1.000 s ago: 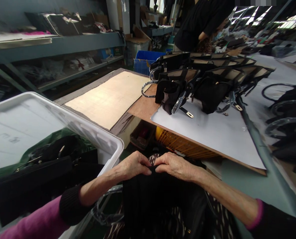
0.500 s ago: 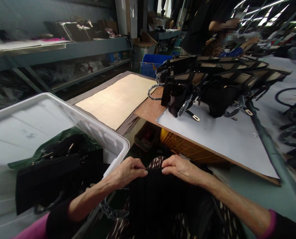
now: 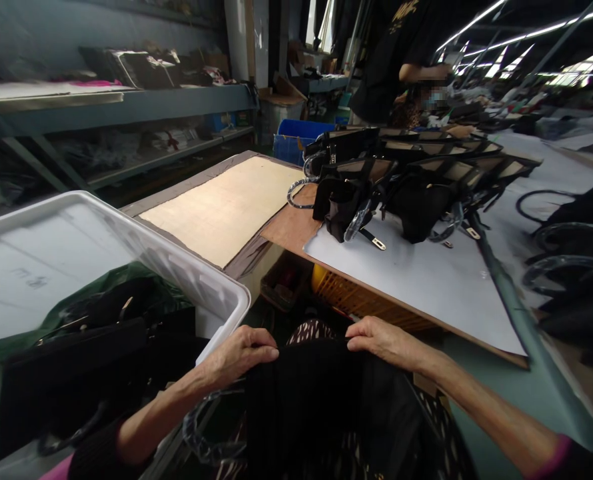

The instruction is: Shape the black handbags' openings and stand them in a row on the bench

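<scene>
A black handbag (image 3: 311,393) rests on my lap, its upper edge stretched between my two hands. My left hand (image 3: 249,350) pinches that edge at its left end, thumb against fingers. At the right end my right hand (image 3: 376,340) grips the same edge in a like pinch. A plastic-wrapped round handle (image 3: 201,430) hangs at the bag's left side, below my left wrist. The lower part of the bag runs out of view, and its dark inside is hard to make out.
On my left stands a white plastic bin (image 3: 226,293) holding black bags (image 3: 76,373) and green plastic (image 3: 146,277). Ahead, several black bags (image 3: 416,200) lie on a white sheet (image 3: 401,280). A yellow basket (image 3: 356,300) sits underneath. Beyond, a person (image 3: 391,73) stands.
My hands have moved apart along the bag's upper edge, the left one leftward and the right one rightward, spreading it wider. The view has turned slightly right.
</scene>
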Motion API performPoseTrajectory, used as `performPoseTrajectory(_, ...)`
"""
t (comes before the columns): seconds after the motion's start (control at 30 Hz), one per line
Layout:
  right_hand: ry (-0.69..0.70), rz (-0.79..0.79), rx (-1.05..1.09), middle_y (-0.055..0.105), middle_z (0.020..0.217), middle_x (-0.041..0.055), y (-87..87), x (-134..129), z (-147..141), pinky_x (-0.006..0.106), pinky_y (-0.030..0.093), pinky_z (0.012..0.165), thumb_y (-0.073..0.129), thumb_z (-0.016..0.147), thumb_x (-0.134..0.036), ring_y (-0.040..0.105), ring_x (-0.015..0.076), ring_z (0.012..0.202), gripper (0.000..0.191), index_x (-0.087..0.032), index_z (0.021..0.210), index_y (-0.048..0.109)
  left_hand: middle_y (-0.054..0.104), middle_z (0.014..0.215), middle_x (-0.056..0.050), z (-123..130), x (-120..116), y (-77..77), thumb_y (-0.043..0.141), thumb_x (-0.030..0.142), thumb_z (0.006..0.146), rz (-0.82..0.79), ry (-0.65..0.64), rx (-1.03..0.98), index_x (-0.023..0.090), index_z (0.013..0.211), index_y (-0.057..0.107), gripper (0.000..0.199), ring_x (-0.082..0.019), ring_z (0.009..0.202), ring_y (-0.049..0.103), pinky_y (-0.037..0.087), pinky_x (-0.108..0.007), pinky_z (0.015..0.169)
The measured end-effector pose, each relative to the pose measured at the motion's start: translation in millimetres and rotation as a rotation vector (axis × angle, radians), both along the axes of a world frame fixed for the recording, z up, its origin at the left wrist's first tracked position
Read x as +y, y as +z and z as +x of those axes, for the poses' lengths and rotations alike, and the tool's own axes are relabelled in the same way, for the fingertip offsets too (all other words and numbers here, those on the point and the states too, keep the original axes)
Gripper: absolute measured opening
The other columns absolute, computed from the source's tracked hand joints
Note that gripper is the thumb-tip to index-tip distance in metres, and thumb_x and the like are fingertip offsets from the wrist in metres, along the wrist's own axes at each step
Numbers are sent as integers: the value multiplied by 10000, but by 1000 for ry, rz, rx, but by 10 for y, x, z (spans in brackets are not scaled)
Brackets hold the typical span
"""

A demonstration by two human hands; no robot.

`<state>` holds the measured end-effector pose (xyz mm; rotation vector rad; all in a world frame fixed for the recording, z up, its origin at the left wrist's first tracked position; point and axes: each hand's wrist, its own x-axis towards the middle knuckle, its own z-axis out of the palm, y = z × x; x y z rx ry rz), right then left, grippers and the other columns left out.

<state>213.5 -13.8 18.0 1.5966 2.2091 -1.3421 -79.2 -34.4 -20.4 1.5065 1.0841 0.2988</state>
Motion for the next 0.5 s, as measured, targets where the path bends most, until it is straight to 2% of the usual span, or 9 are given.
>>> performPoseTrajectory(0.13, -11, -9, -4, 342, 519, -57, -15, -20, 81, 211, 234, 504, 471, 704, -267, 330, 83, 525, 184, -165, 551, 462, 385, 538, 45, -38, -41, -17, 467, 475, 782, -106, -8, 21, 136, 774, 618, 371, -84, 501, 350, 249, -184, 446)
performPoseTrajectory(0.2, -28, -21, -3, 356, 517, -57, -3, -34, 93, 207, 240, 502, 477, 689, -259, 340, 84, 526, 160, -162, 562, 486, 350, 518, 49, -56, -59, 20, 467, 523, 770, -140, -25, 14, 133, 766, 608, 414, -78, 470, 318, 220, -186, 418)
performPoseTrajectory(0.3, -62, -56, 24, 384, 517, -56, 45, -51, 76, 202, 259, 503, 481, 677, -255, 352, 85, 524, 141, -158, 582, 521, 370, 538, 45, -95, -78, 125, 515, 558, 724, -210, -116, -34, 135, 785, 601, 435, -78, 472, 326, 241, -183, 413)
performPoseTrajectory(0.4, -88, -138, 83, 434, 540, -57, 92, -69, 58, 197, 286, 512, 500, 652, -236, 378, 85, 528, 100, -158, 627, 557, 390, 548, 46, -142, -116, 216, 614, 527, 646, -248, -153, -36, 146, 754, 585, 397, -79, 471, 345, 254, -184, 405)
performPoseTrajectory(0.5, -129, -248, 170, 520, 619, -45, 116, -100, 64, 197, 340, 555, 532, 630, -233, 451, 101, 580, 159, -164, 753, 606, 391, 530, 49, -198, -196, 251, 638, 460, 628, -276, -93, -39, 153, 711, 570, 326, -76, 456, 344, 236, -185, 391)
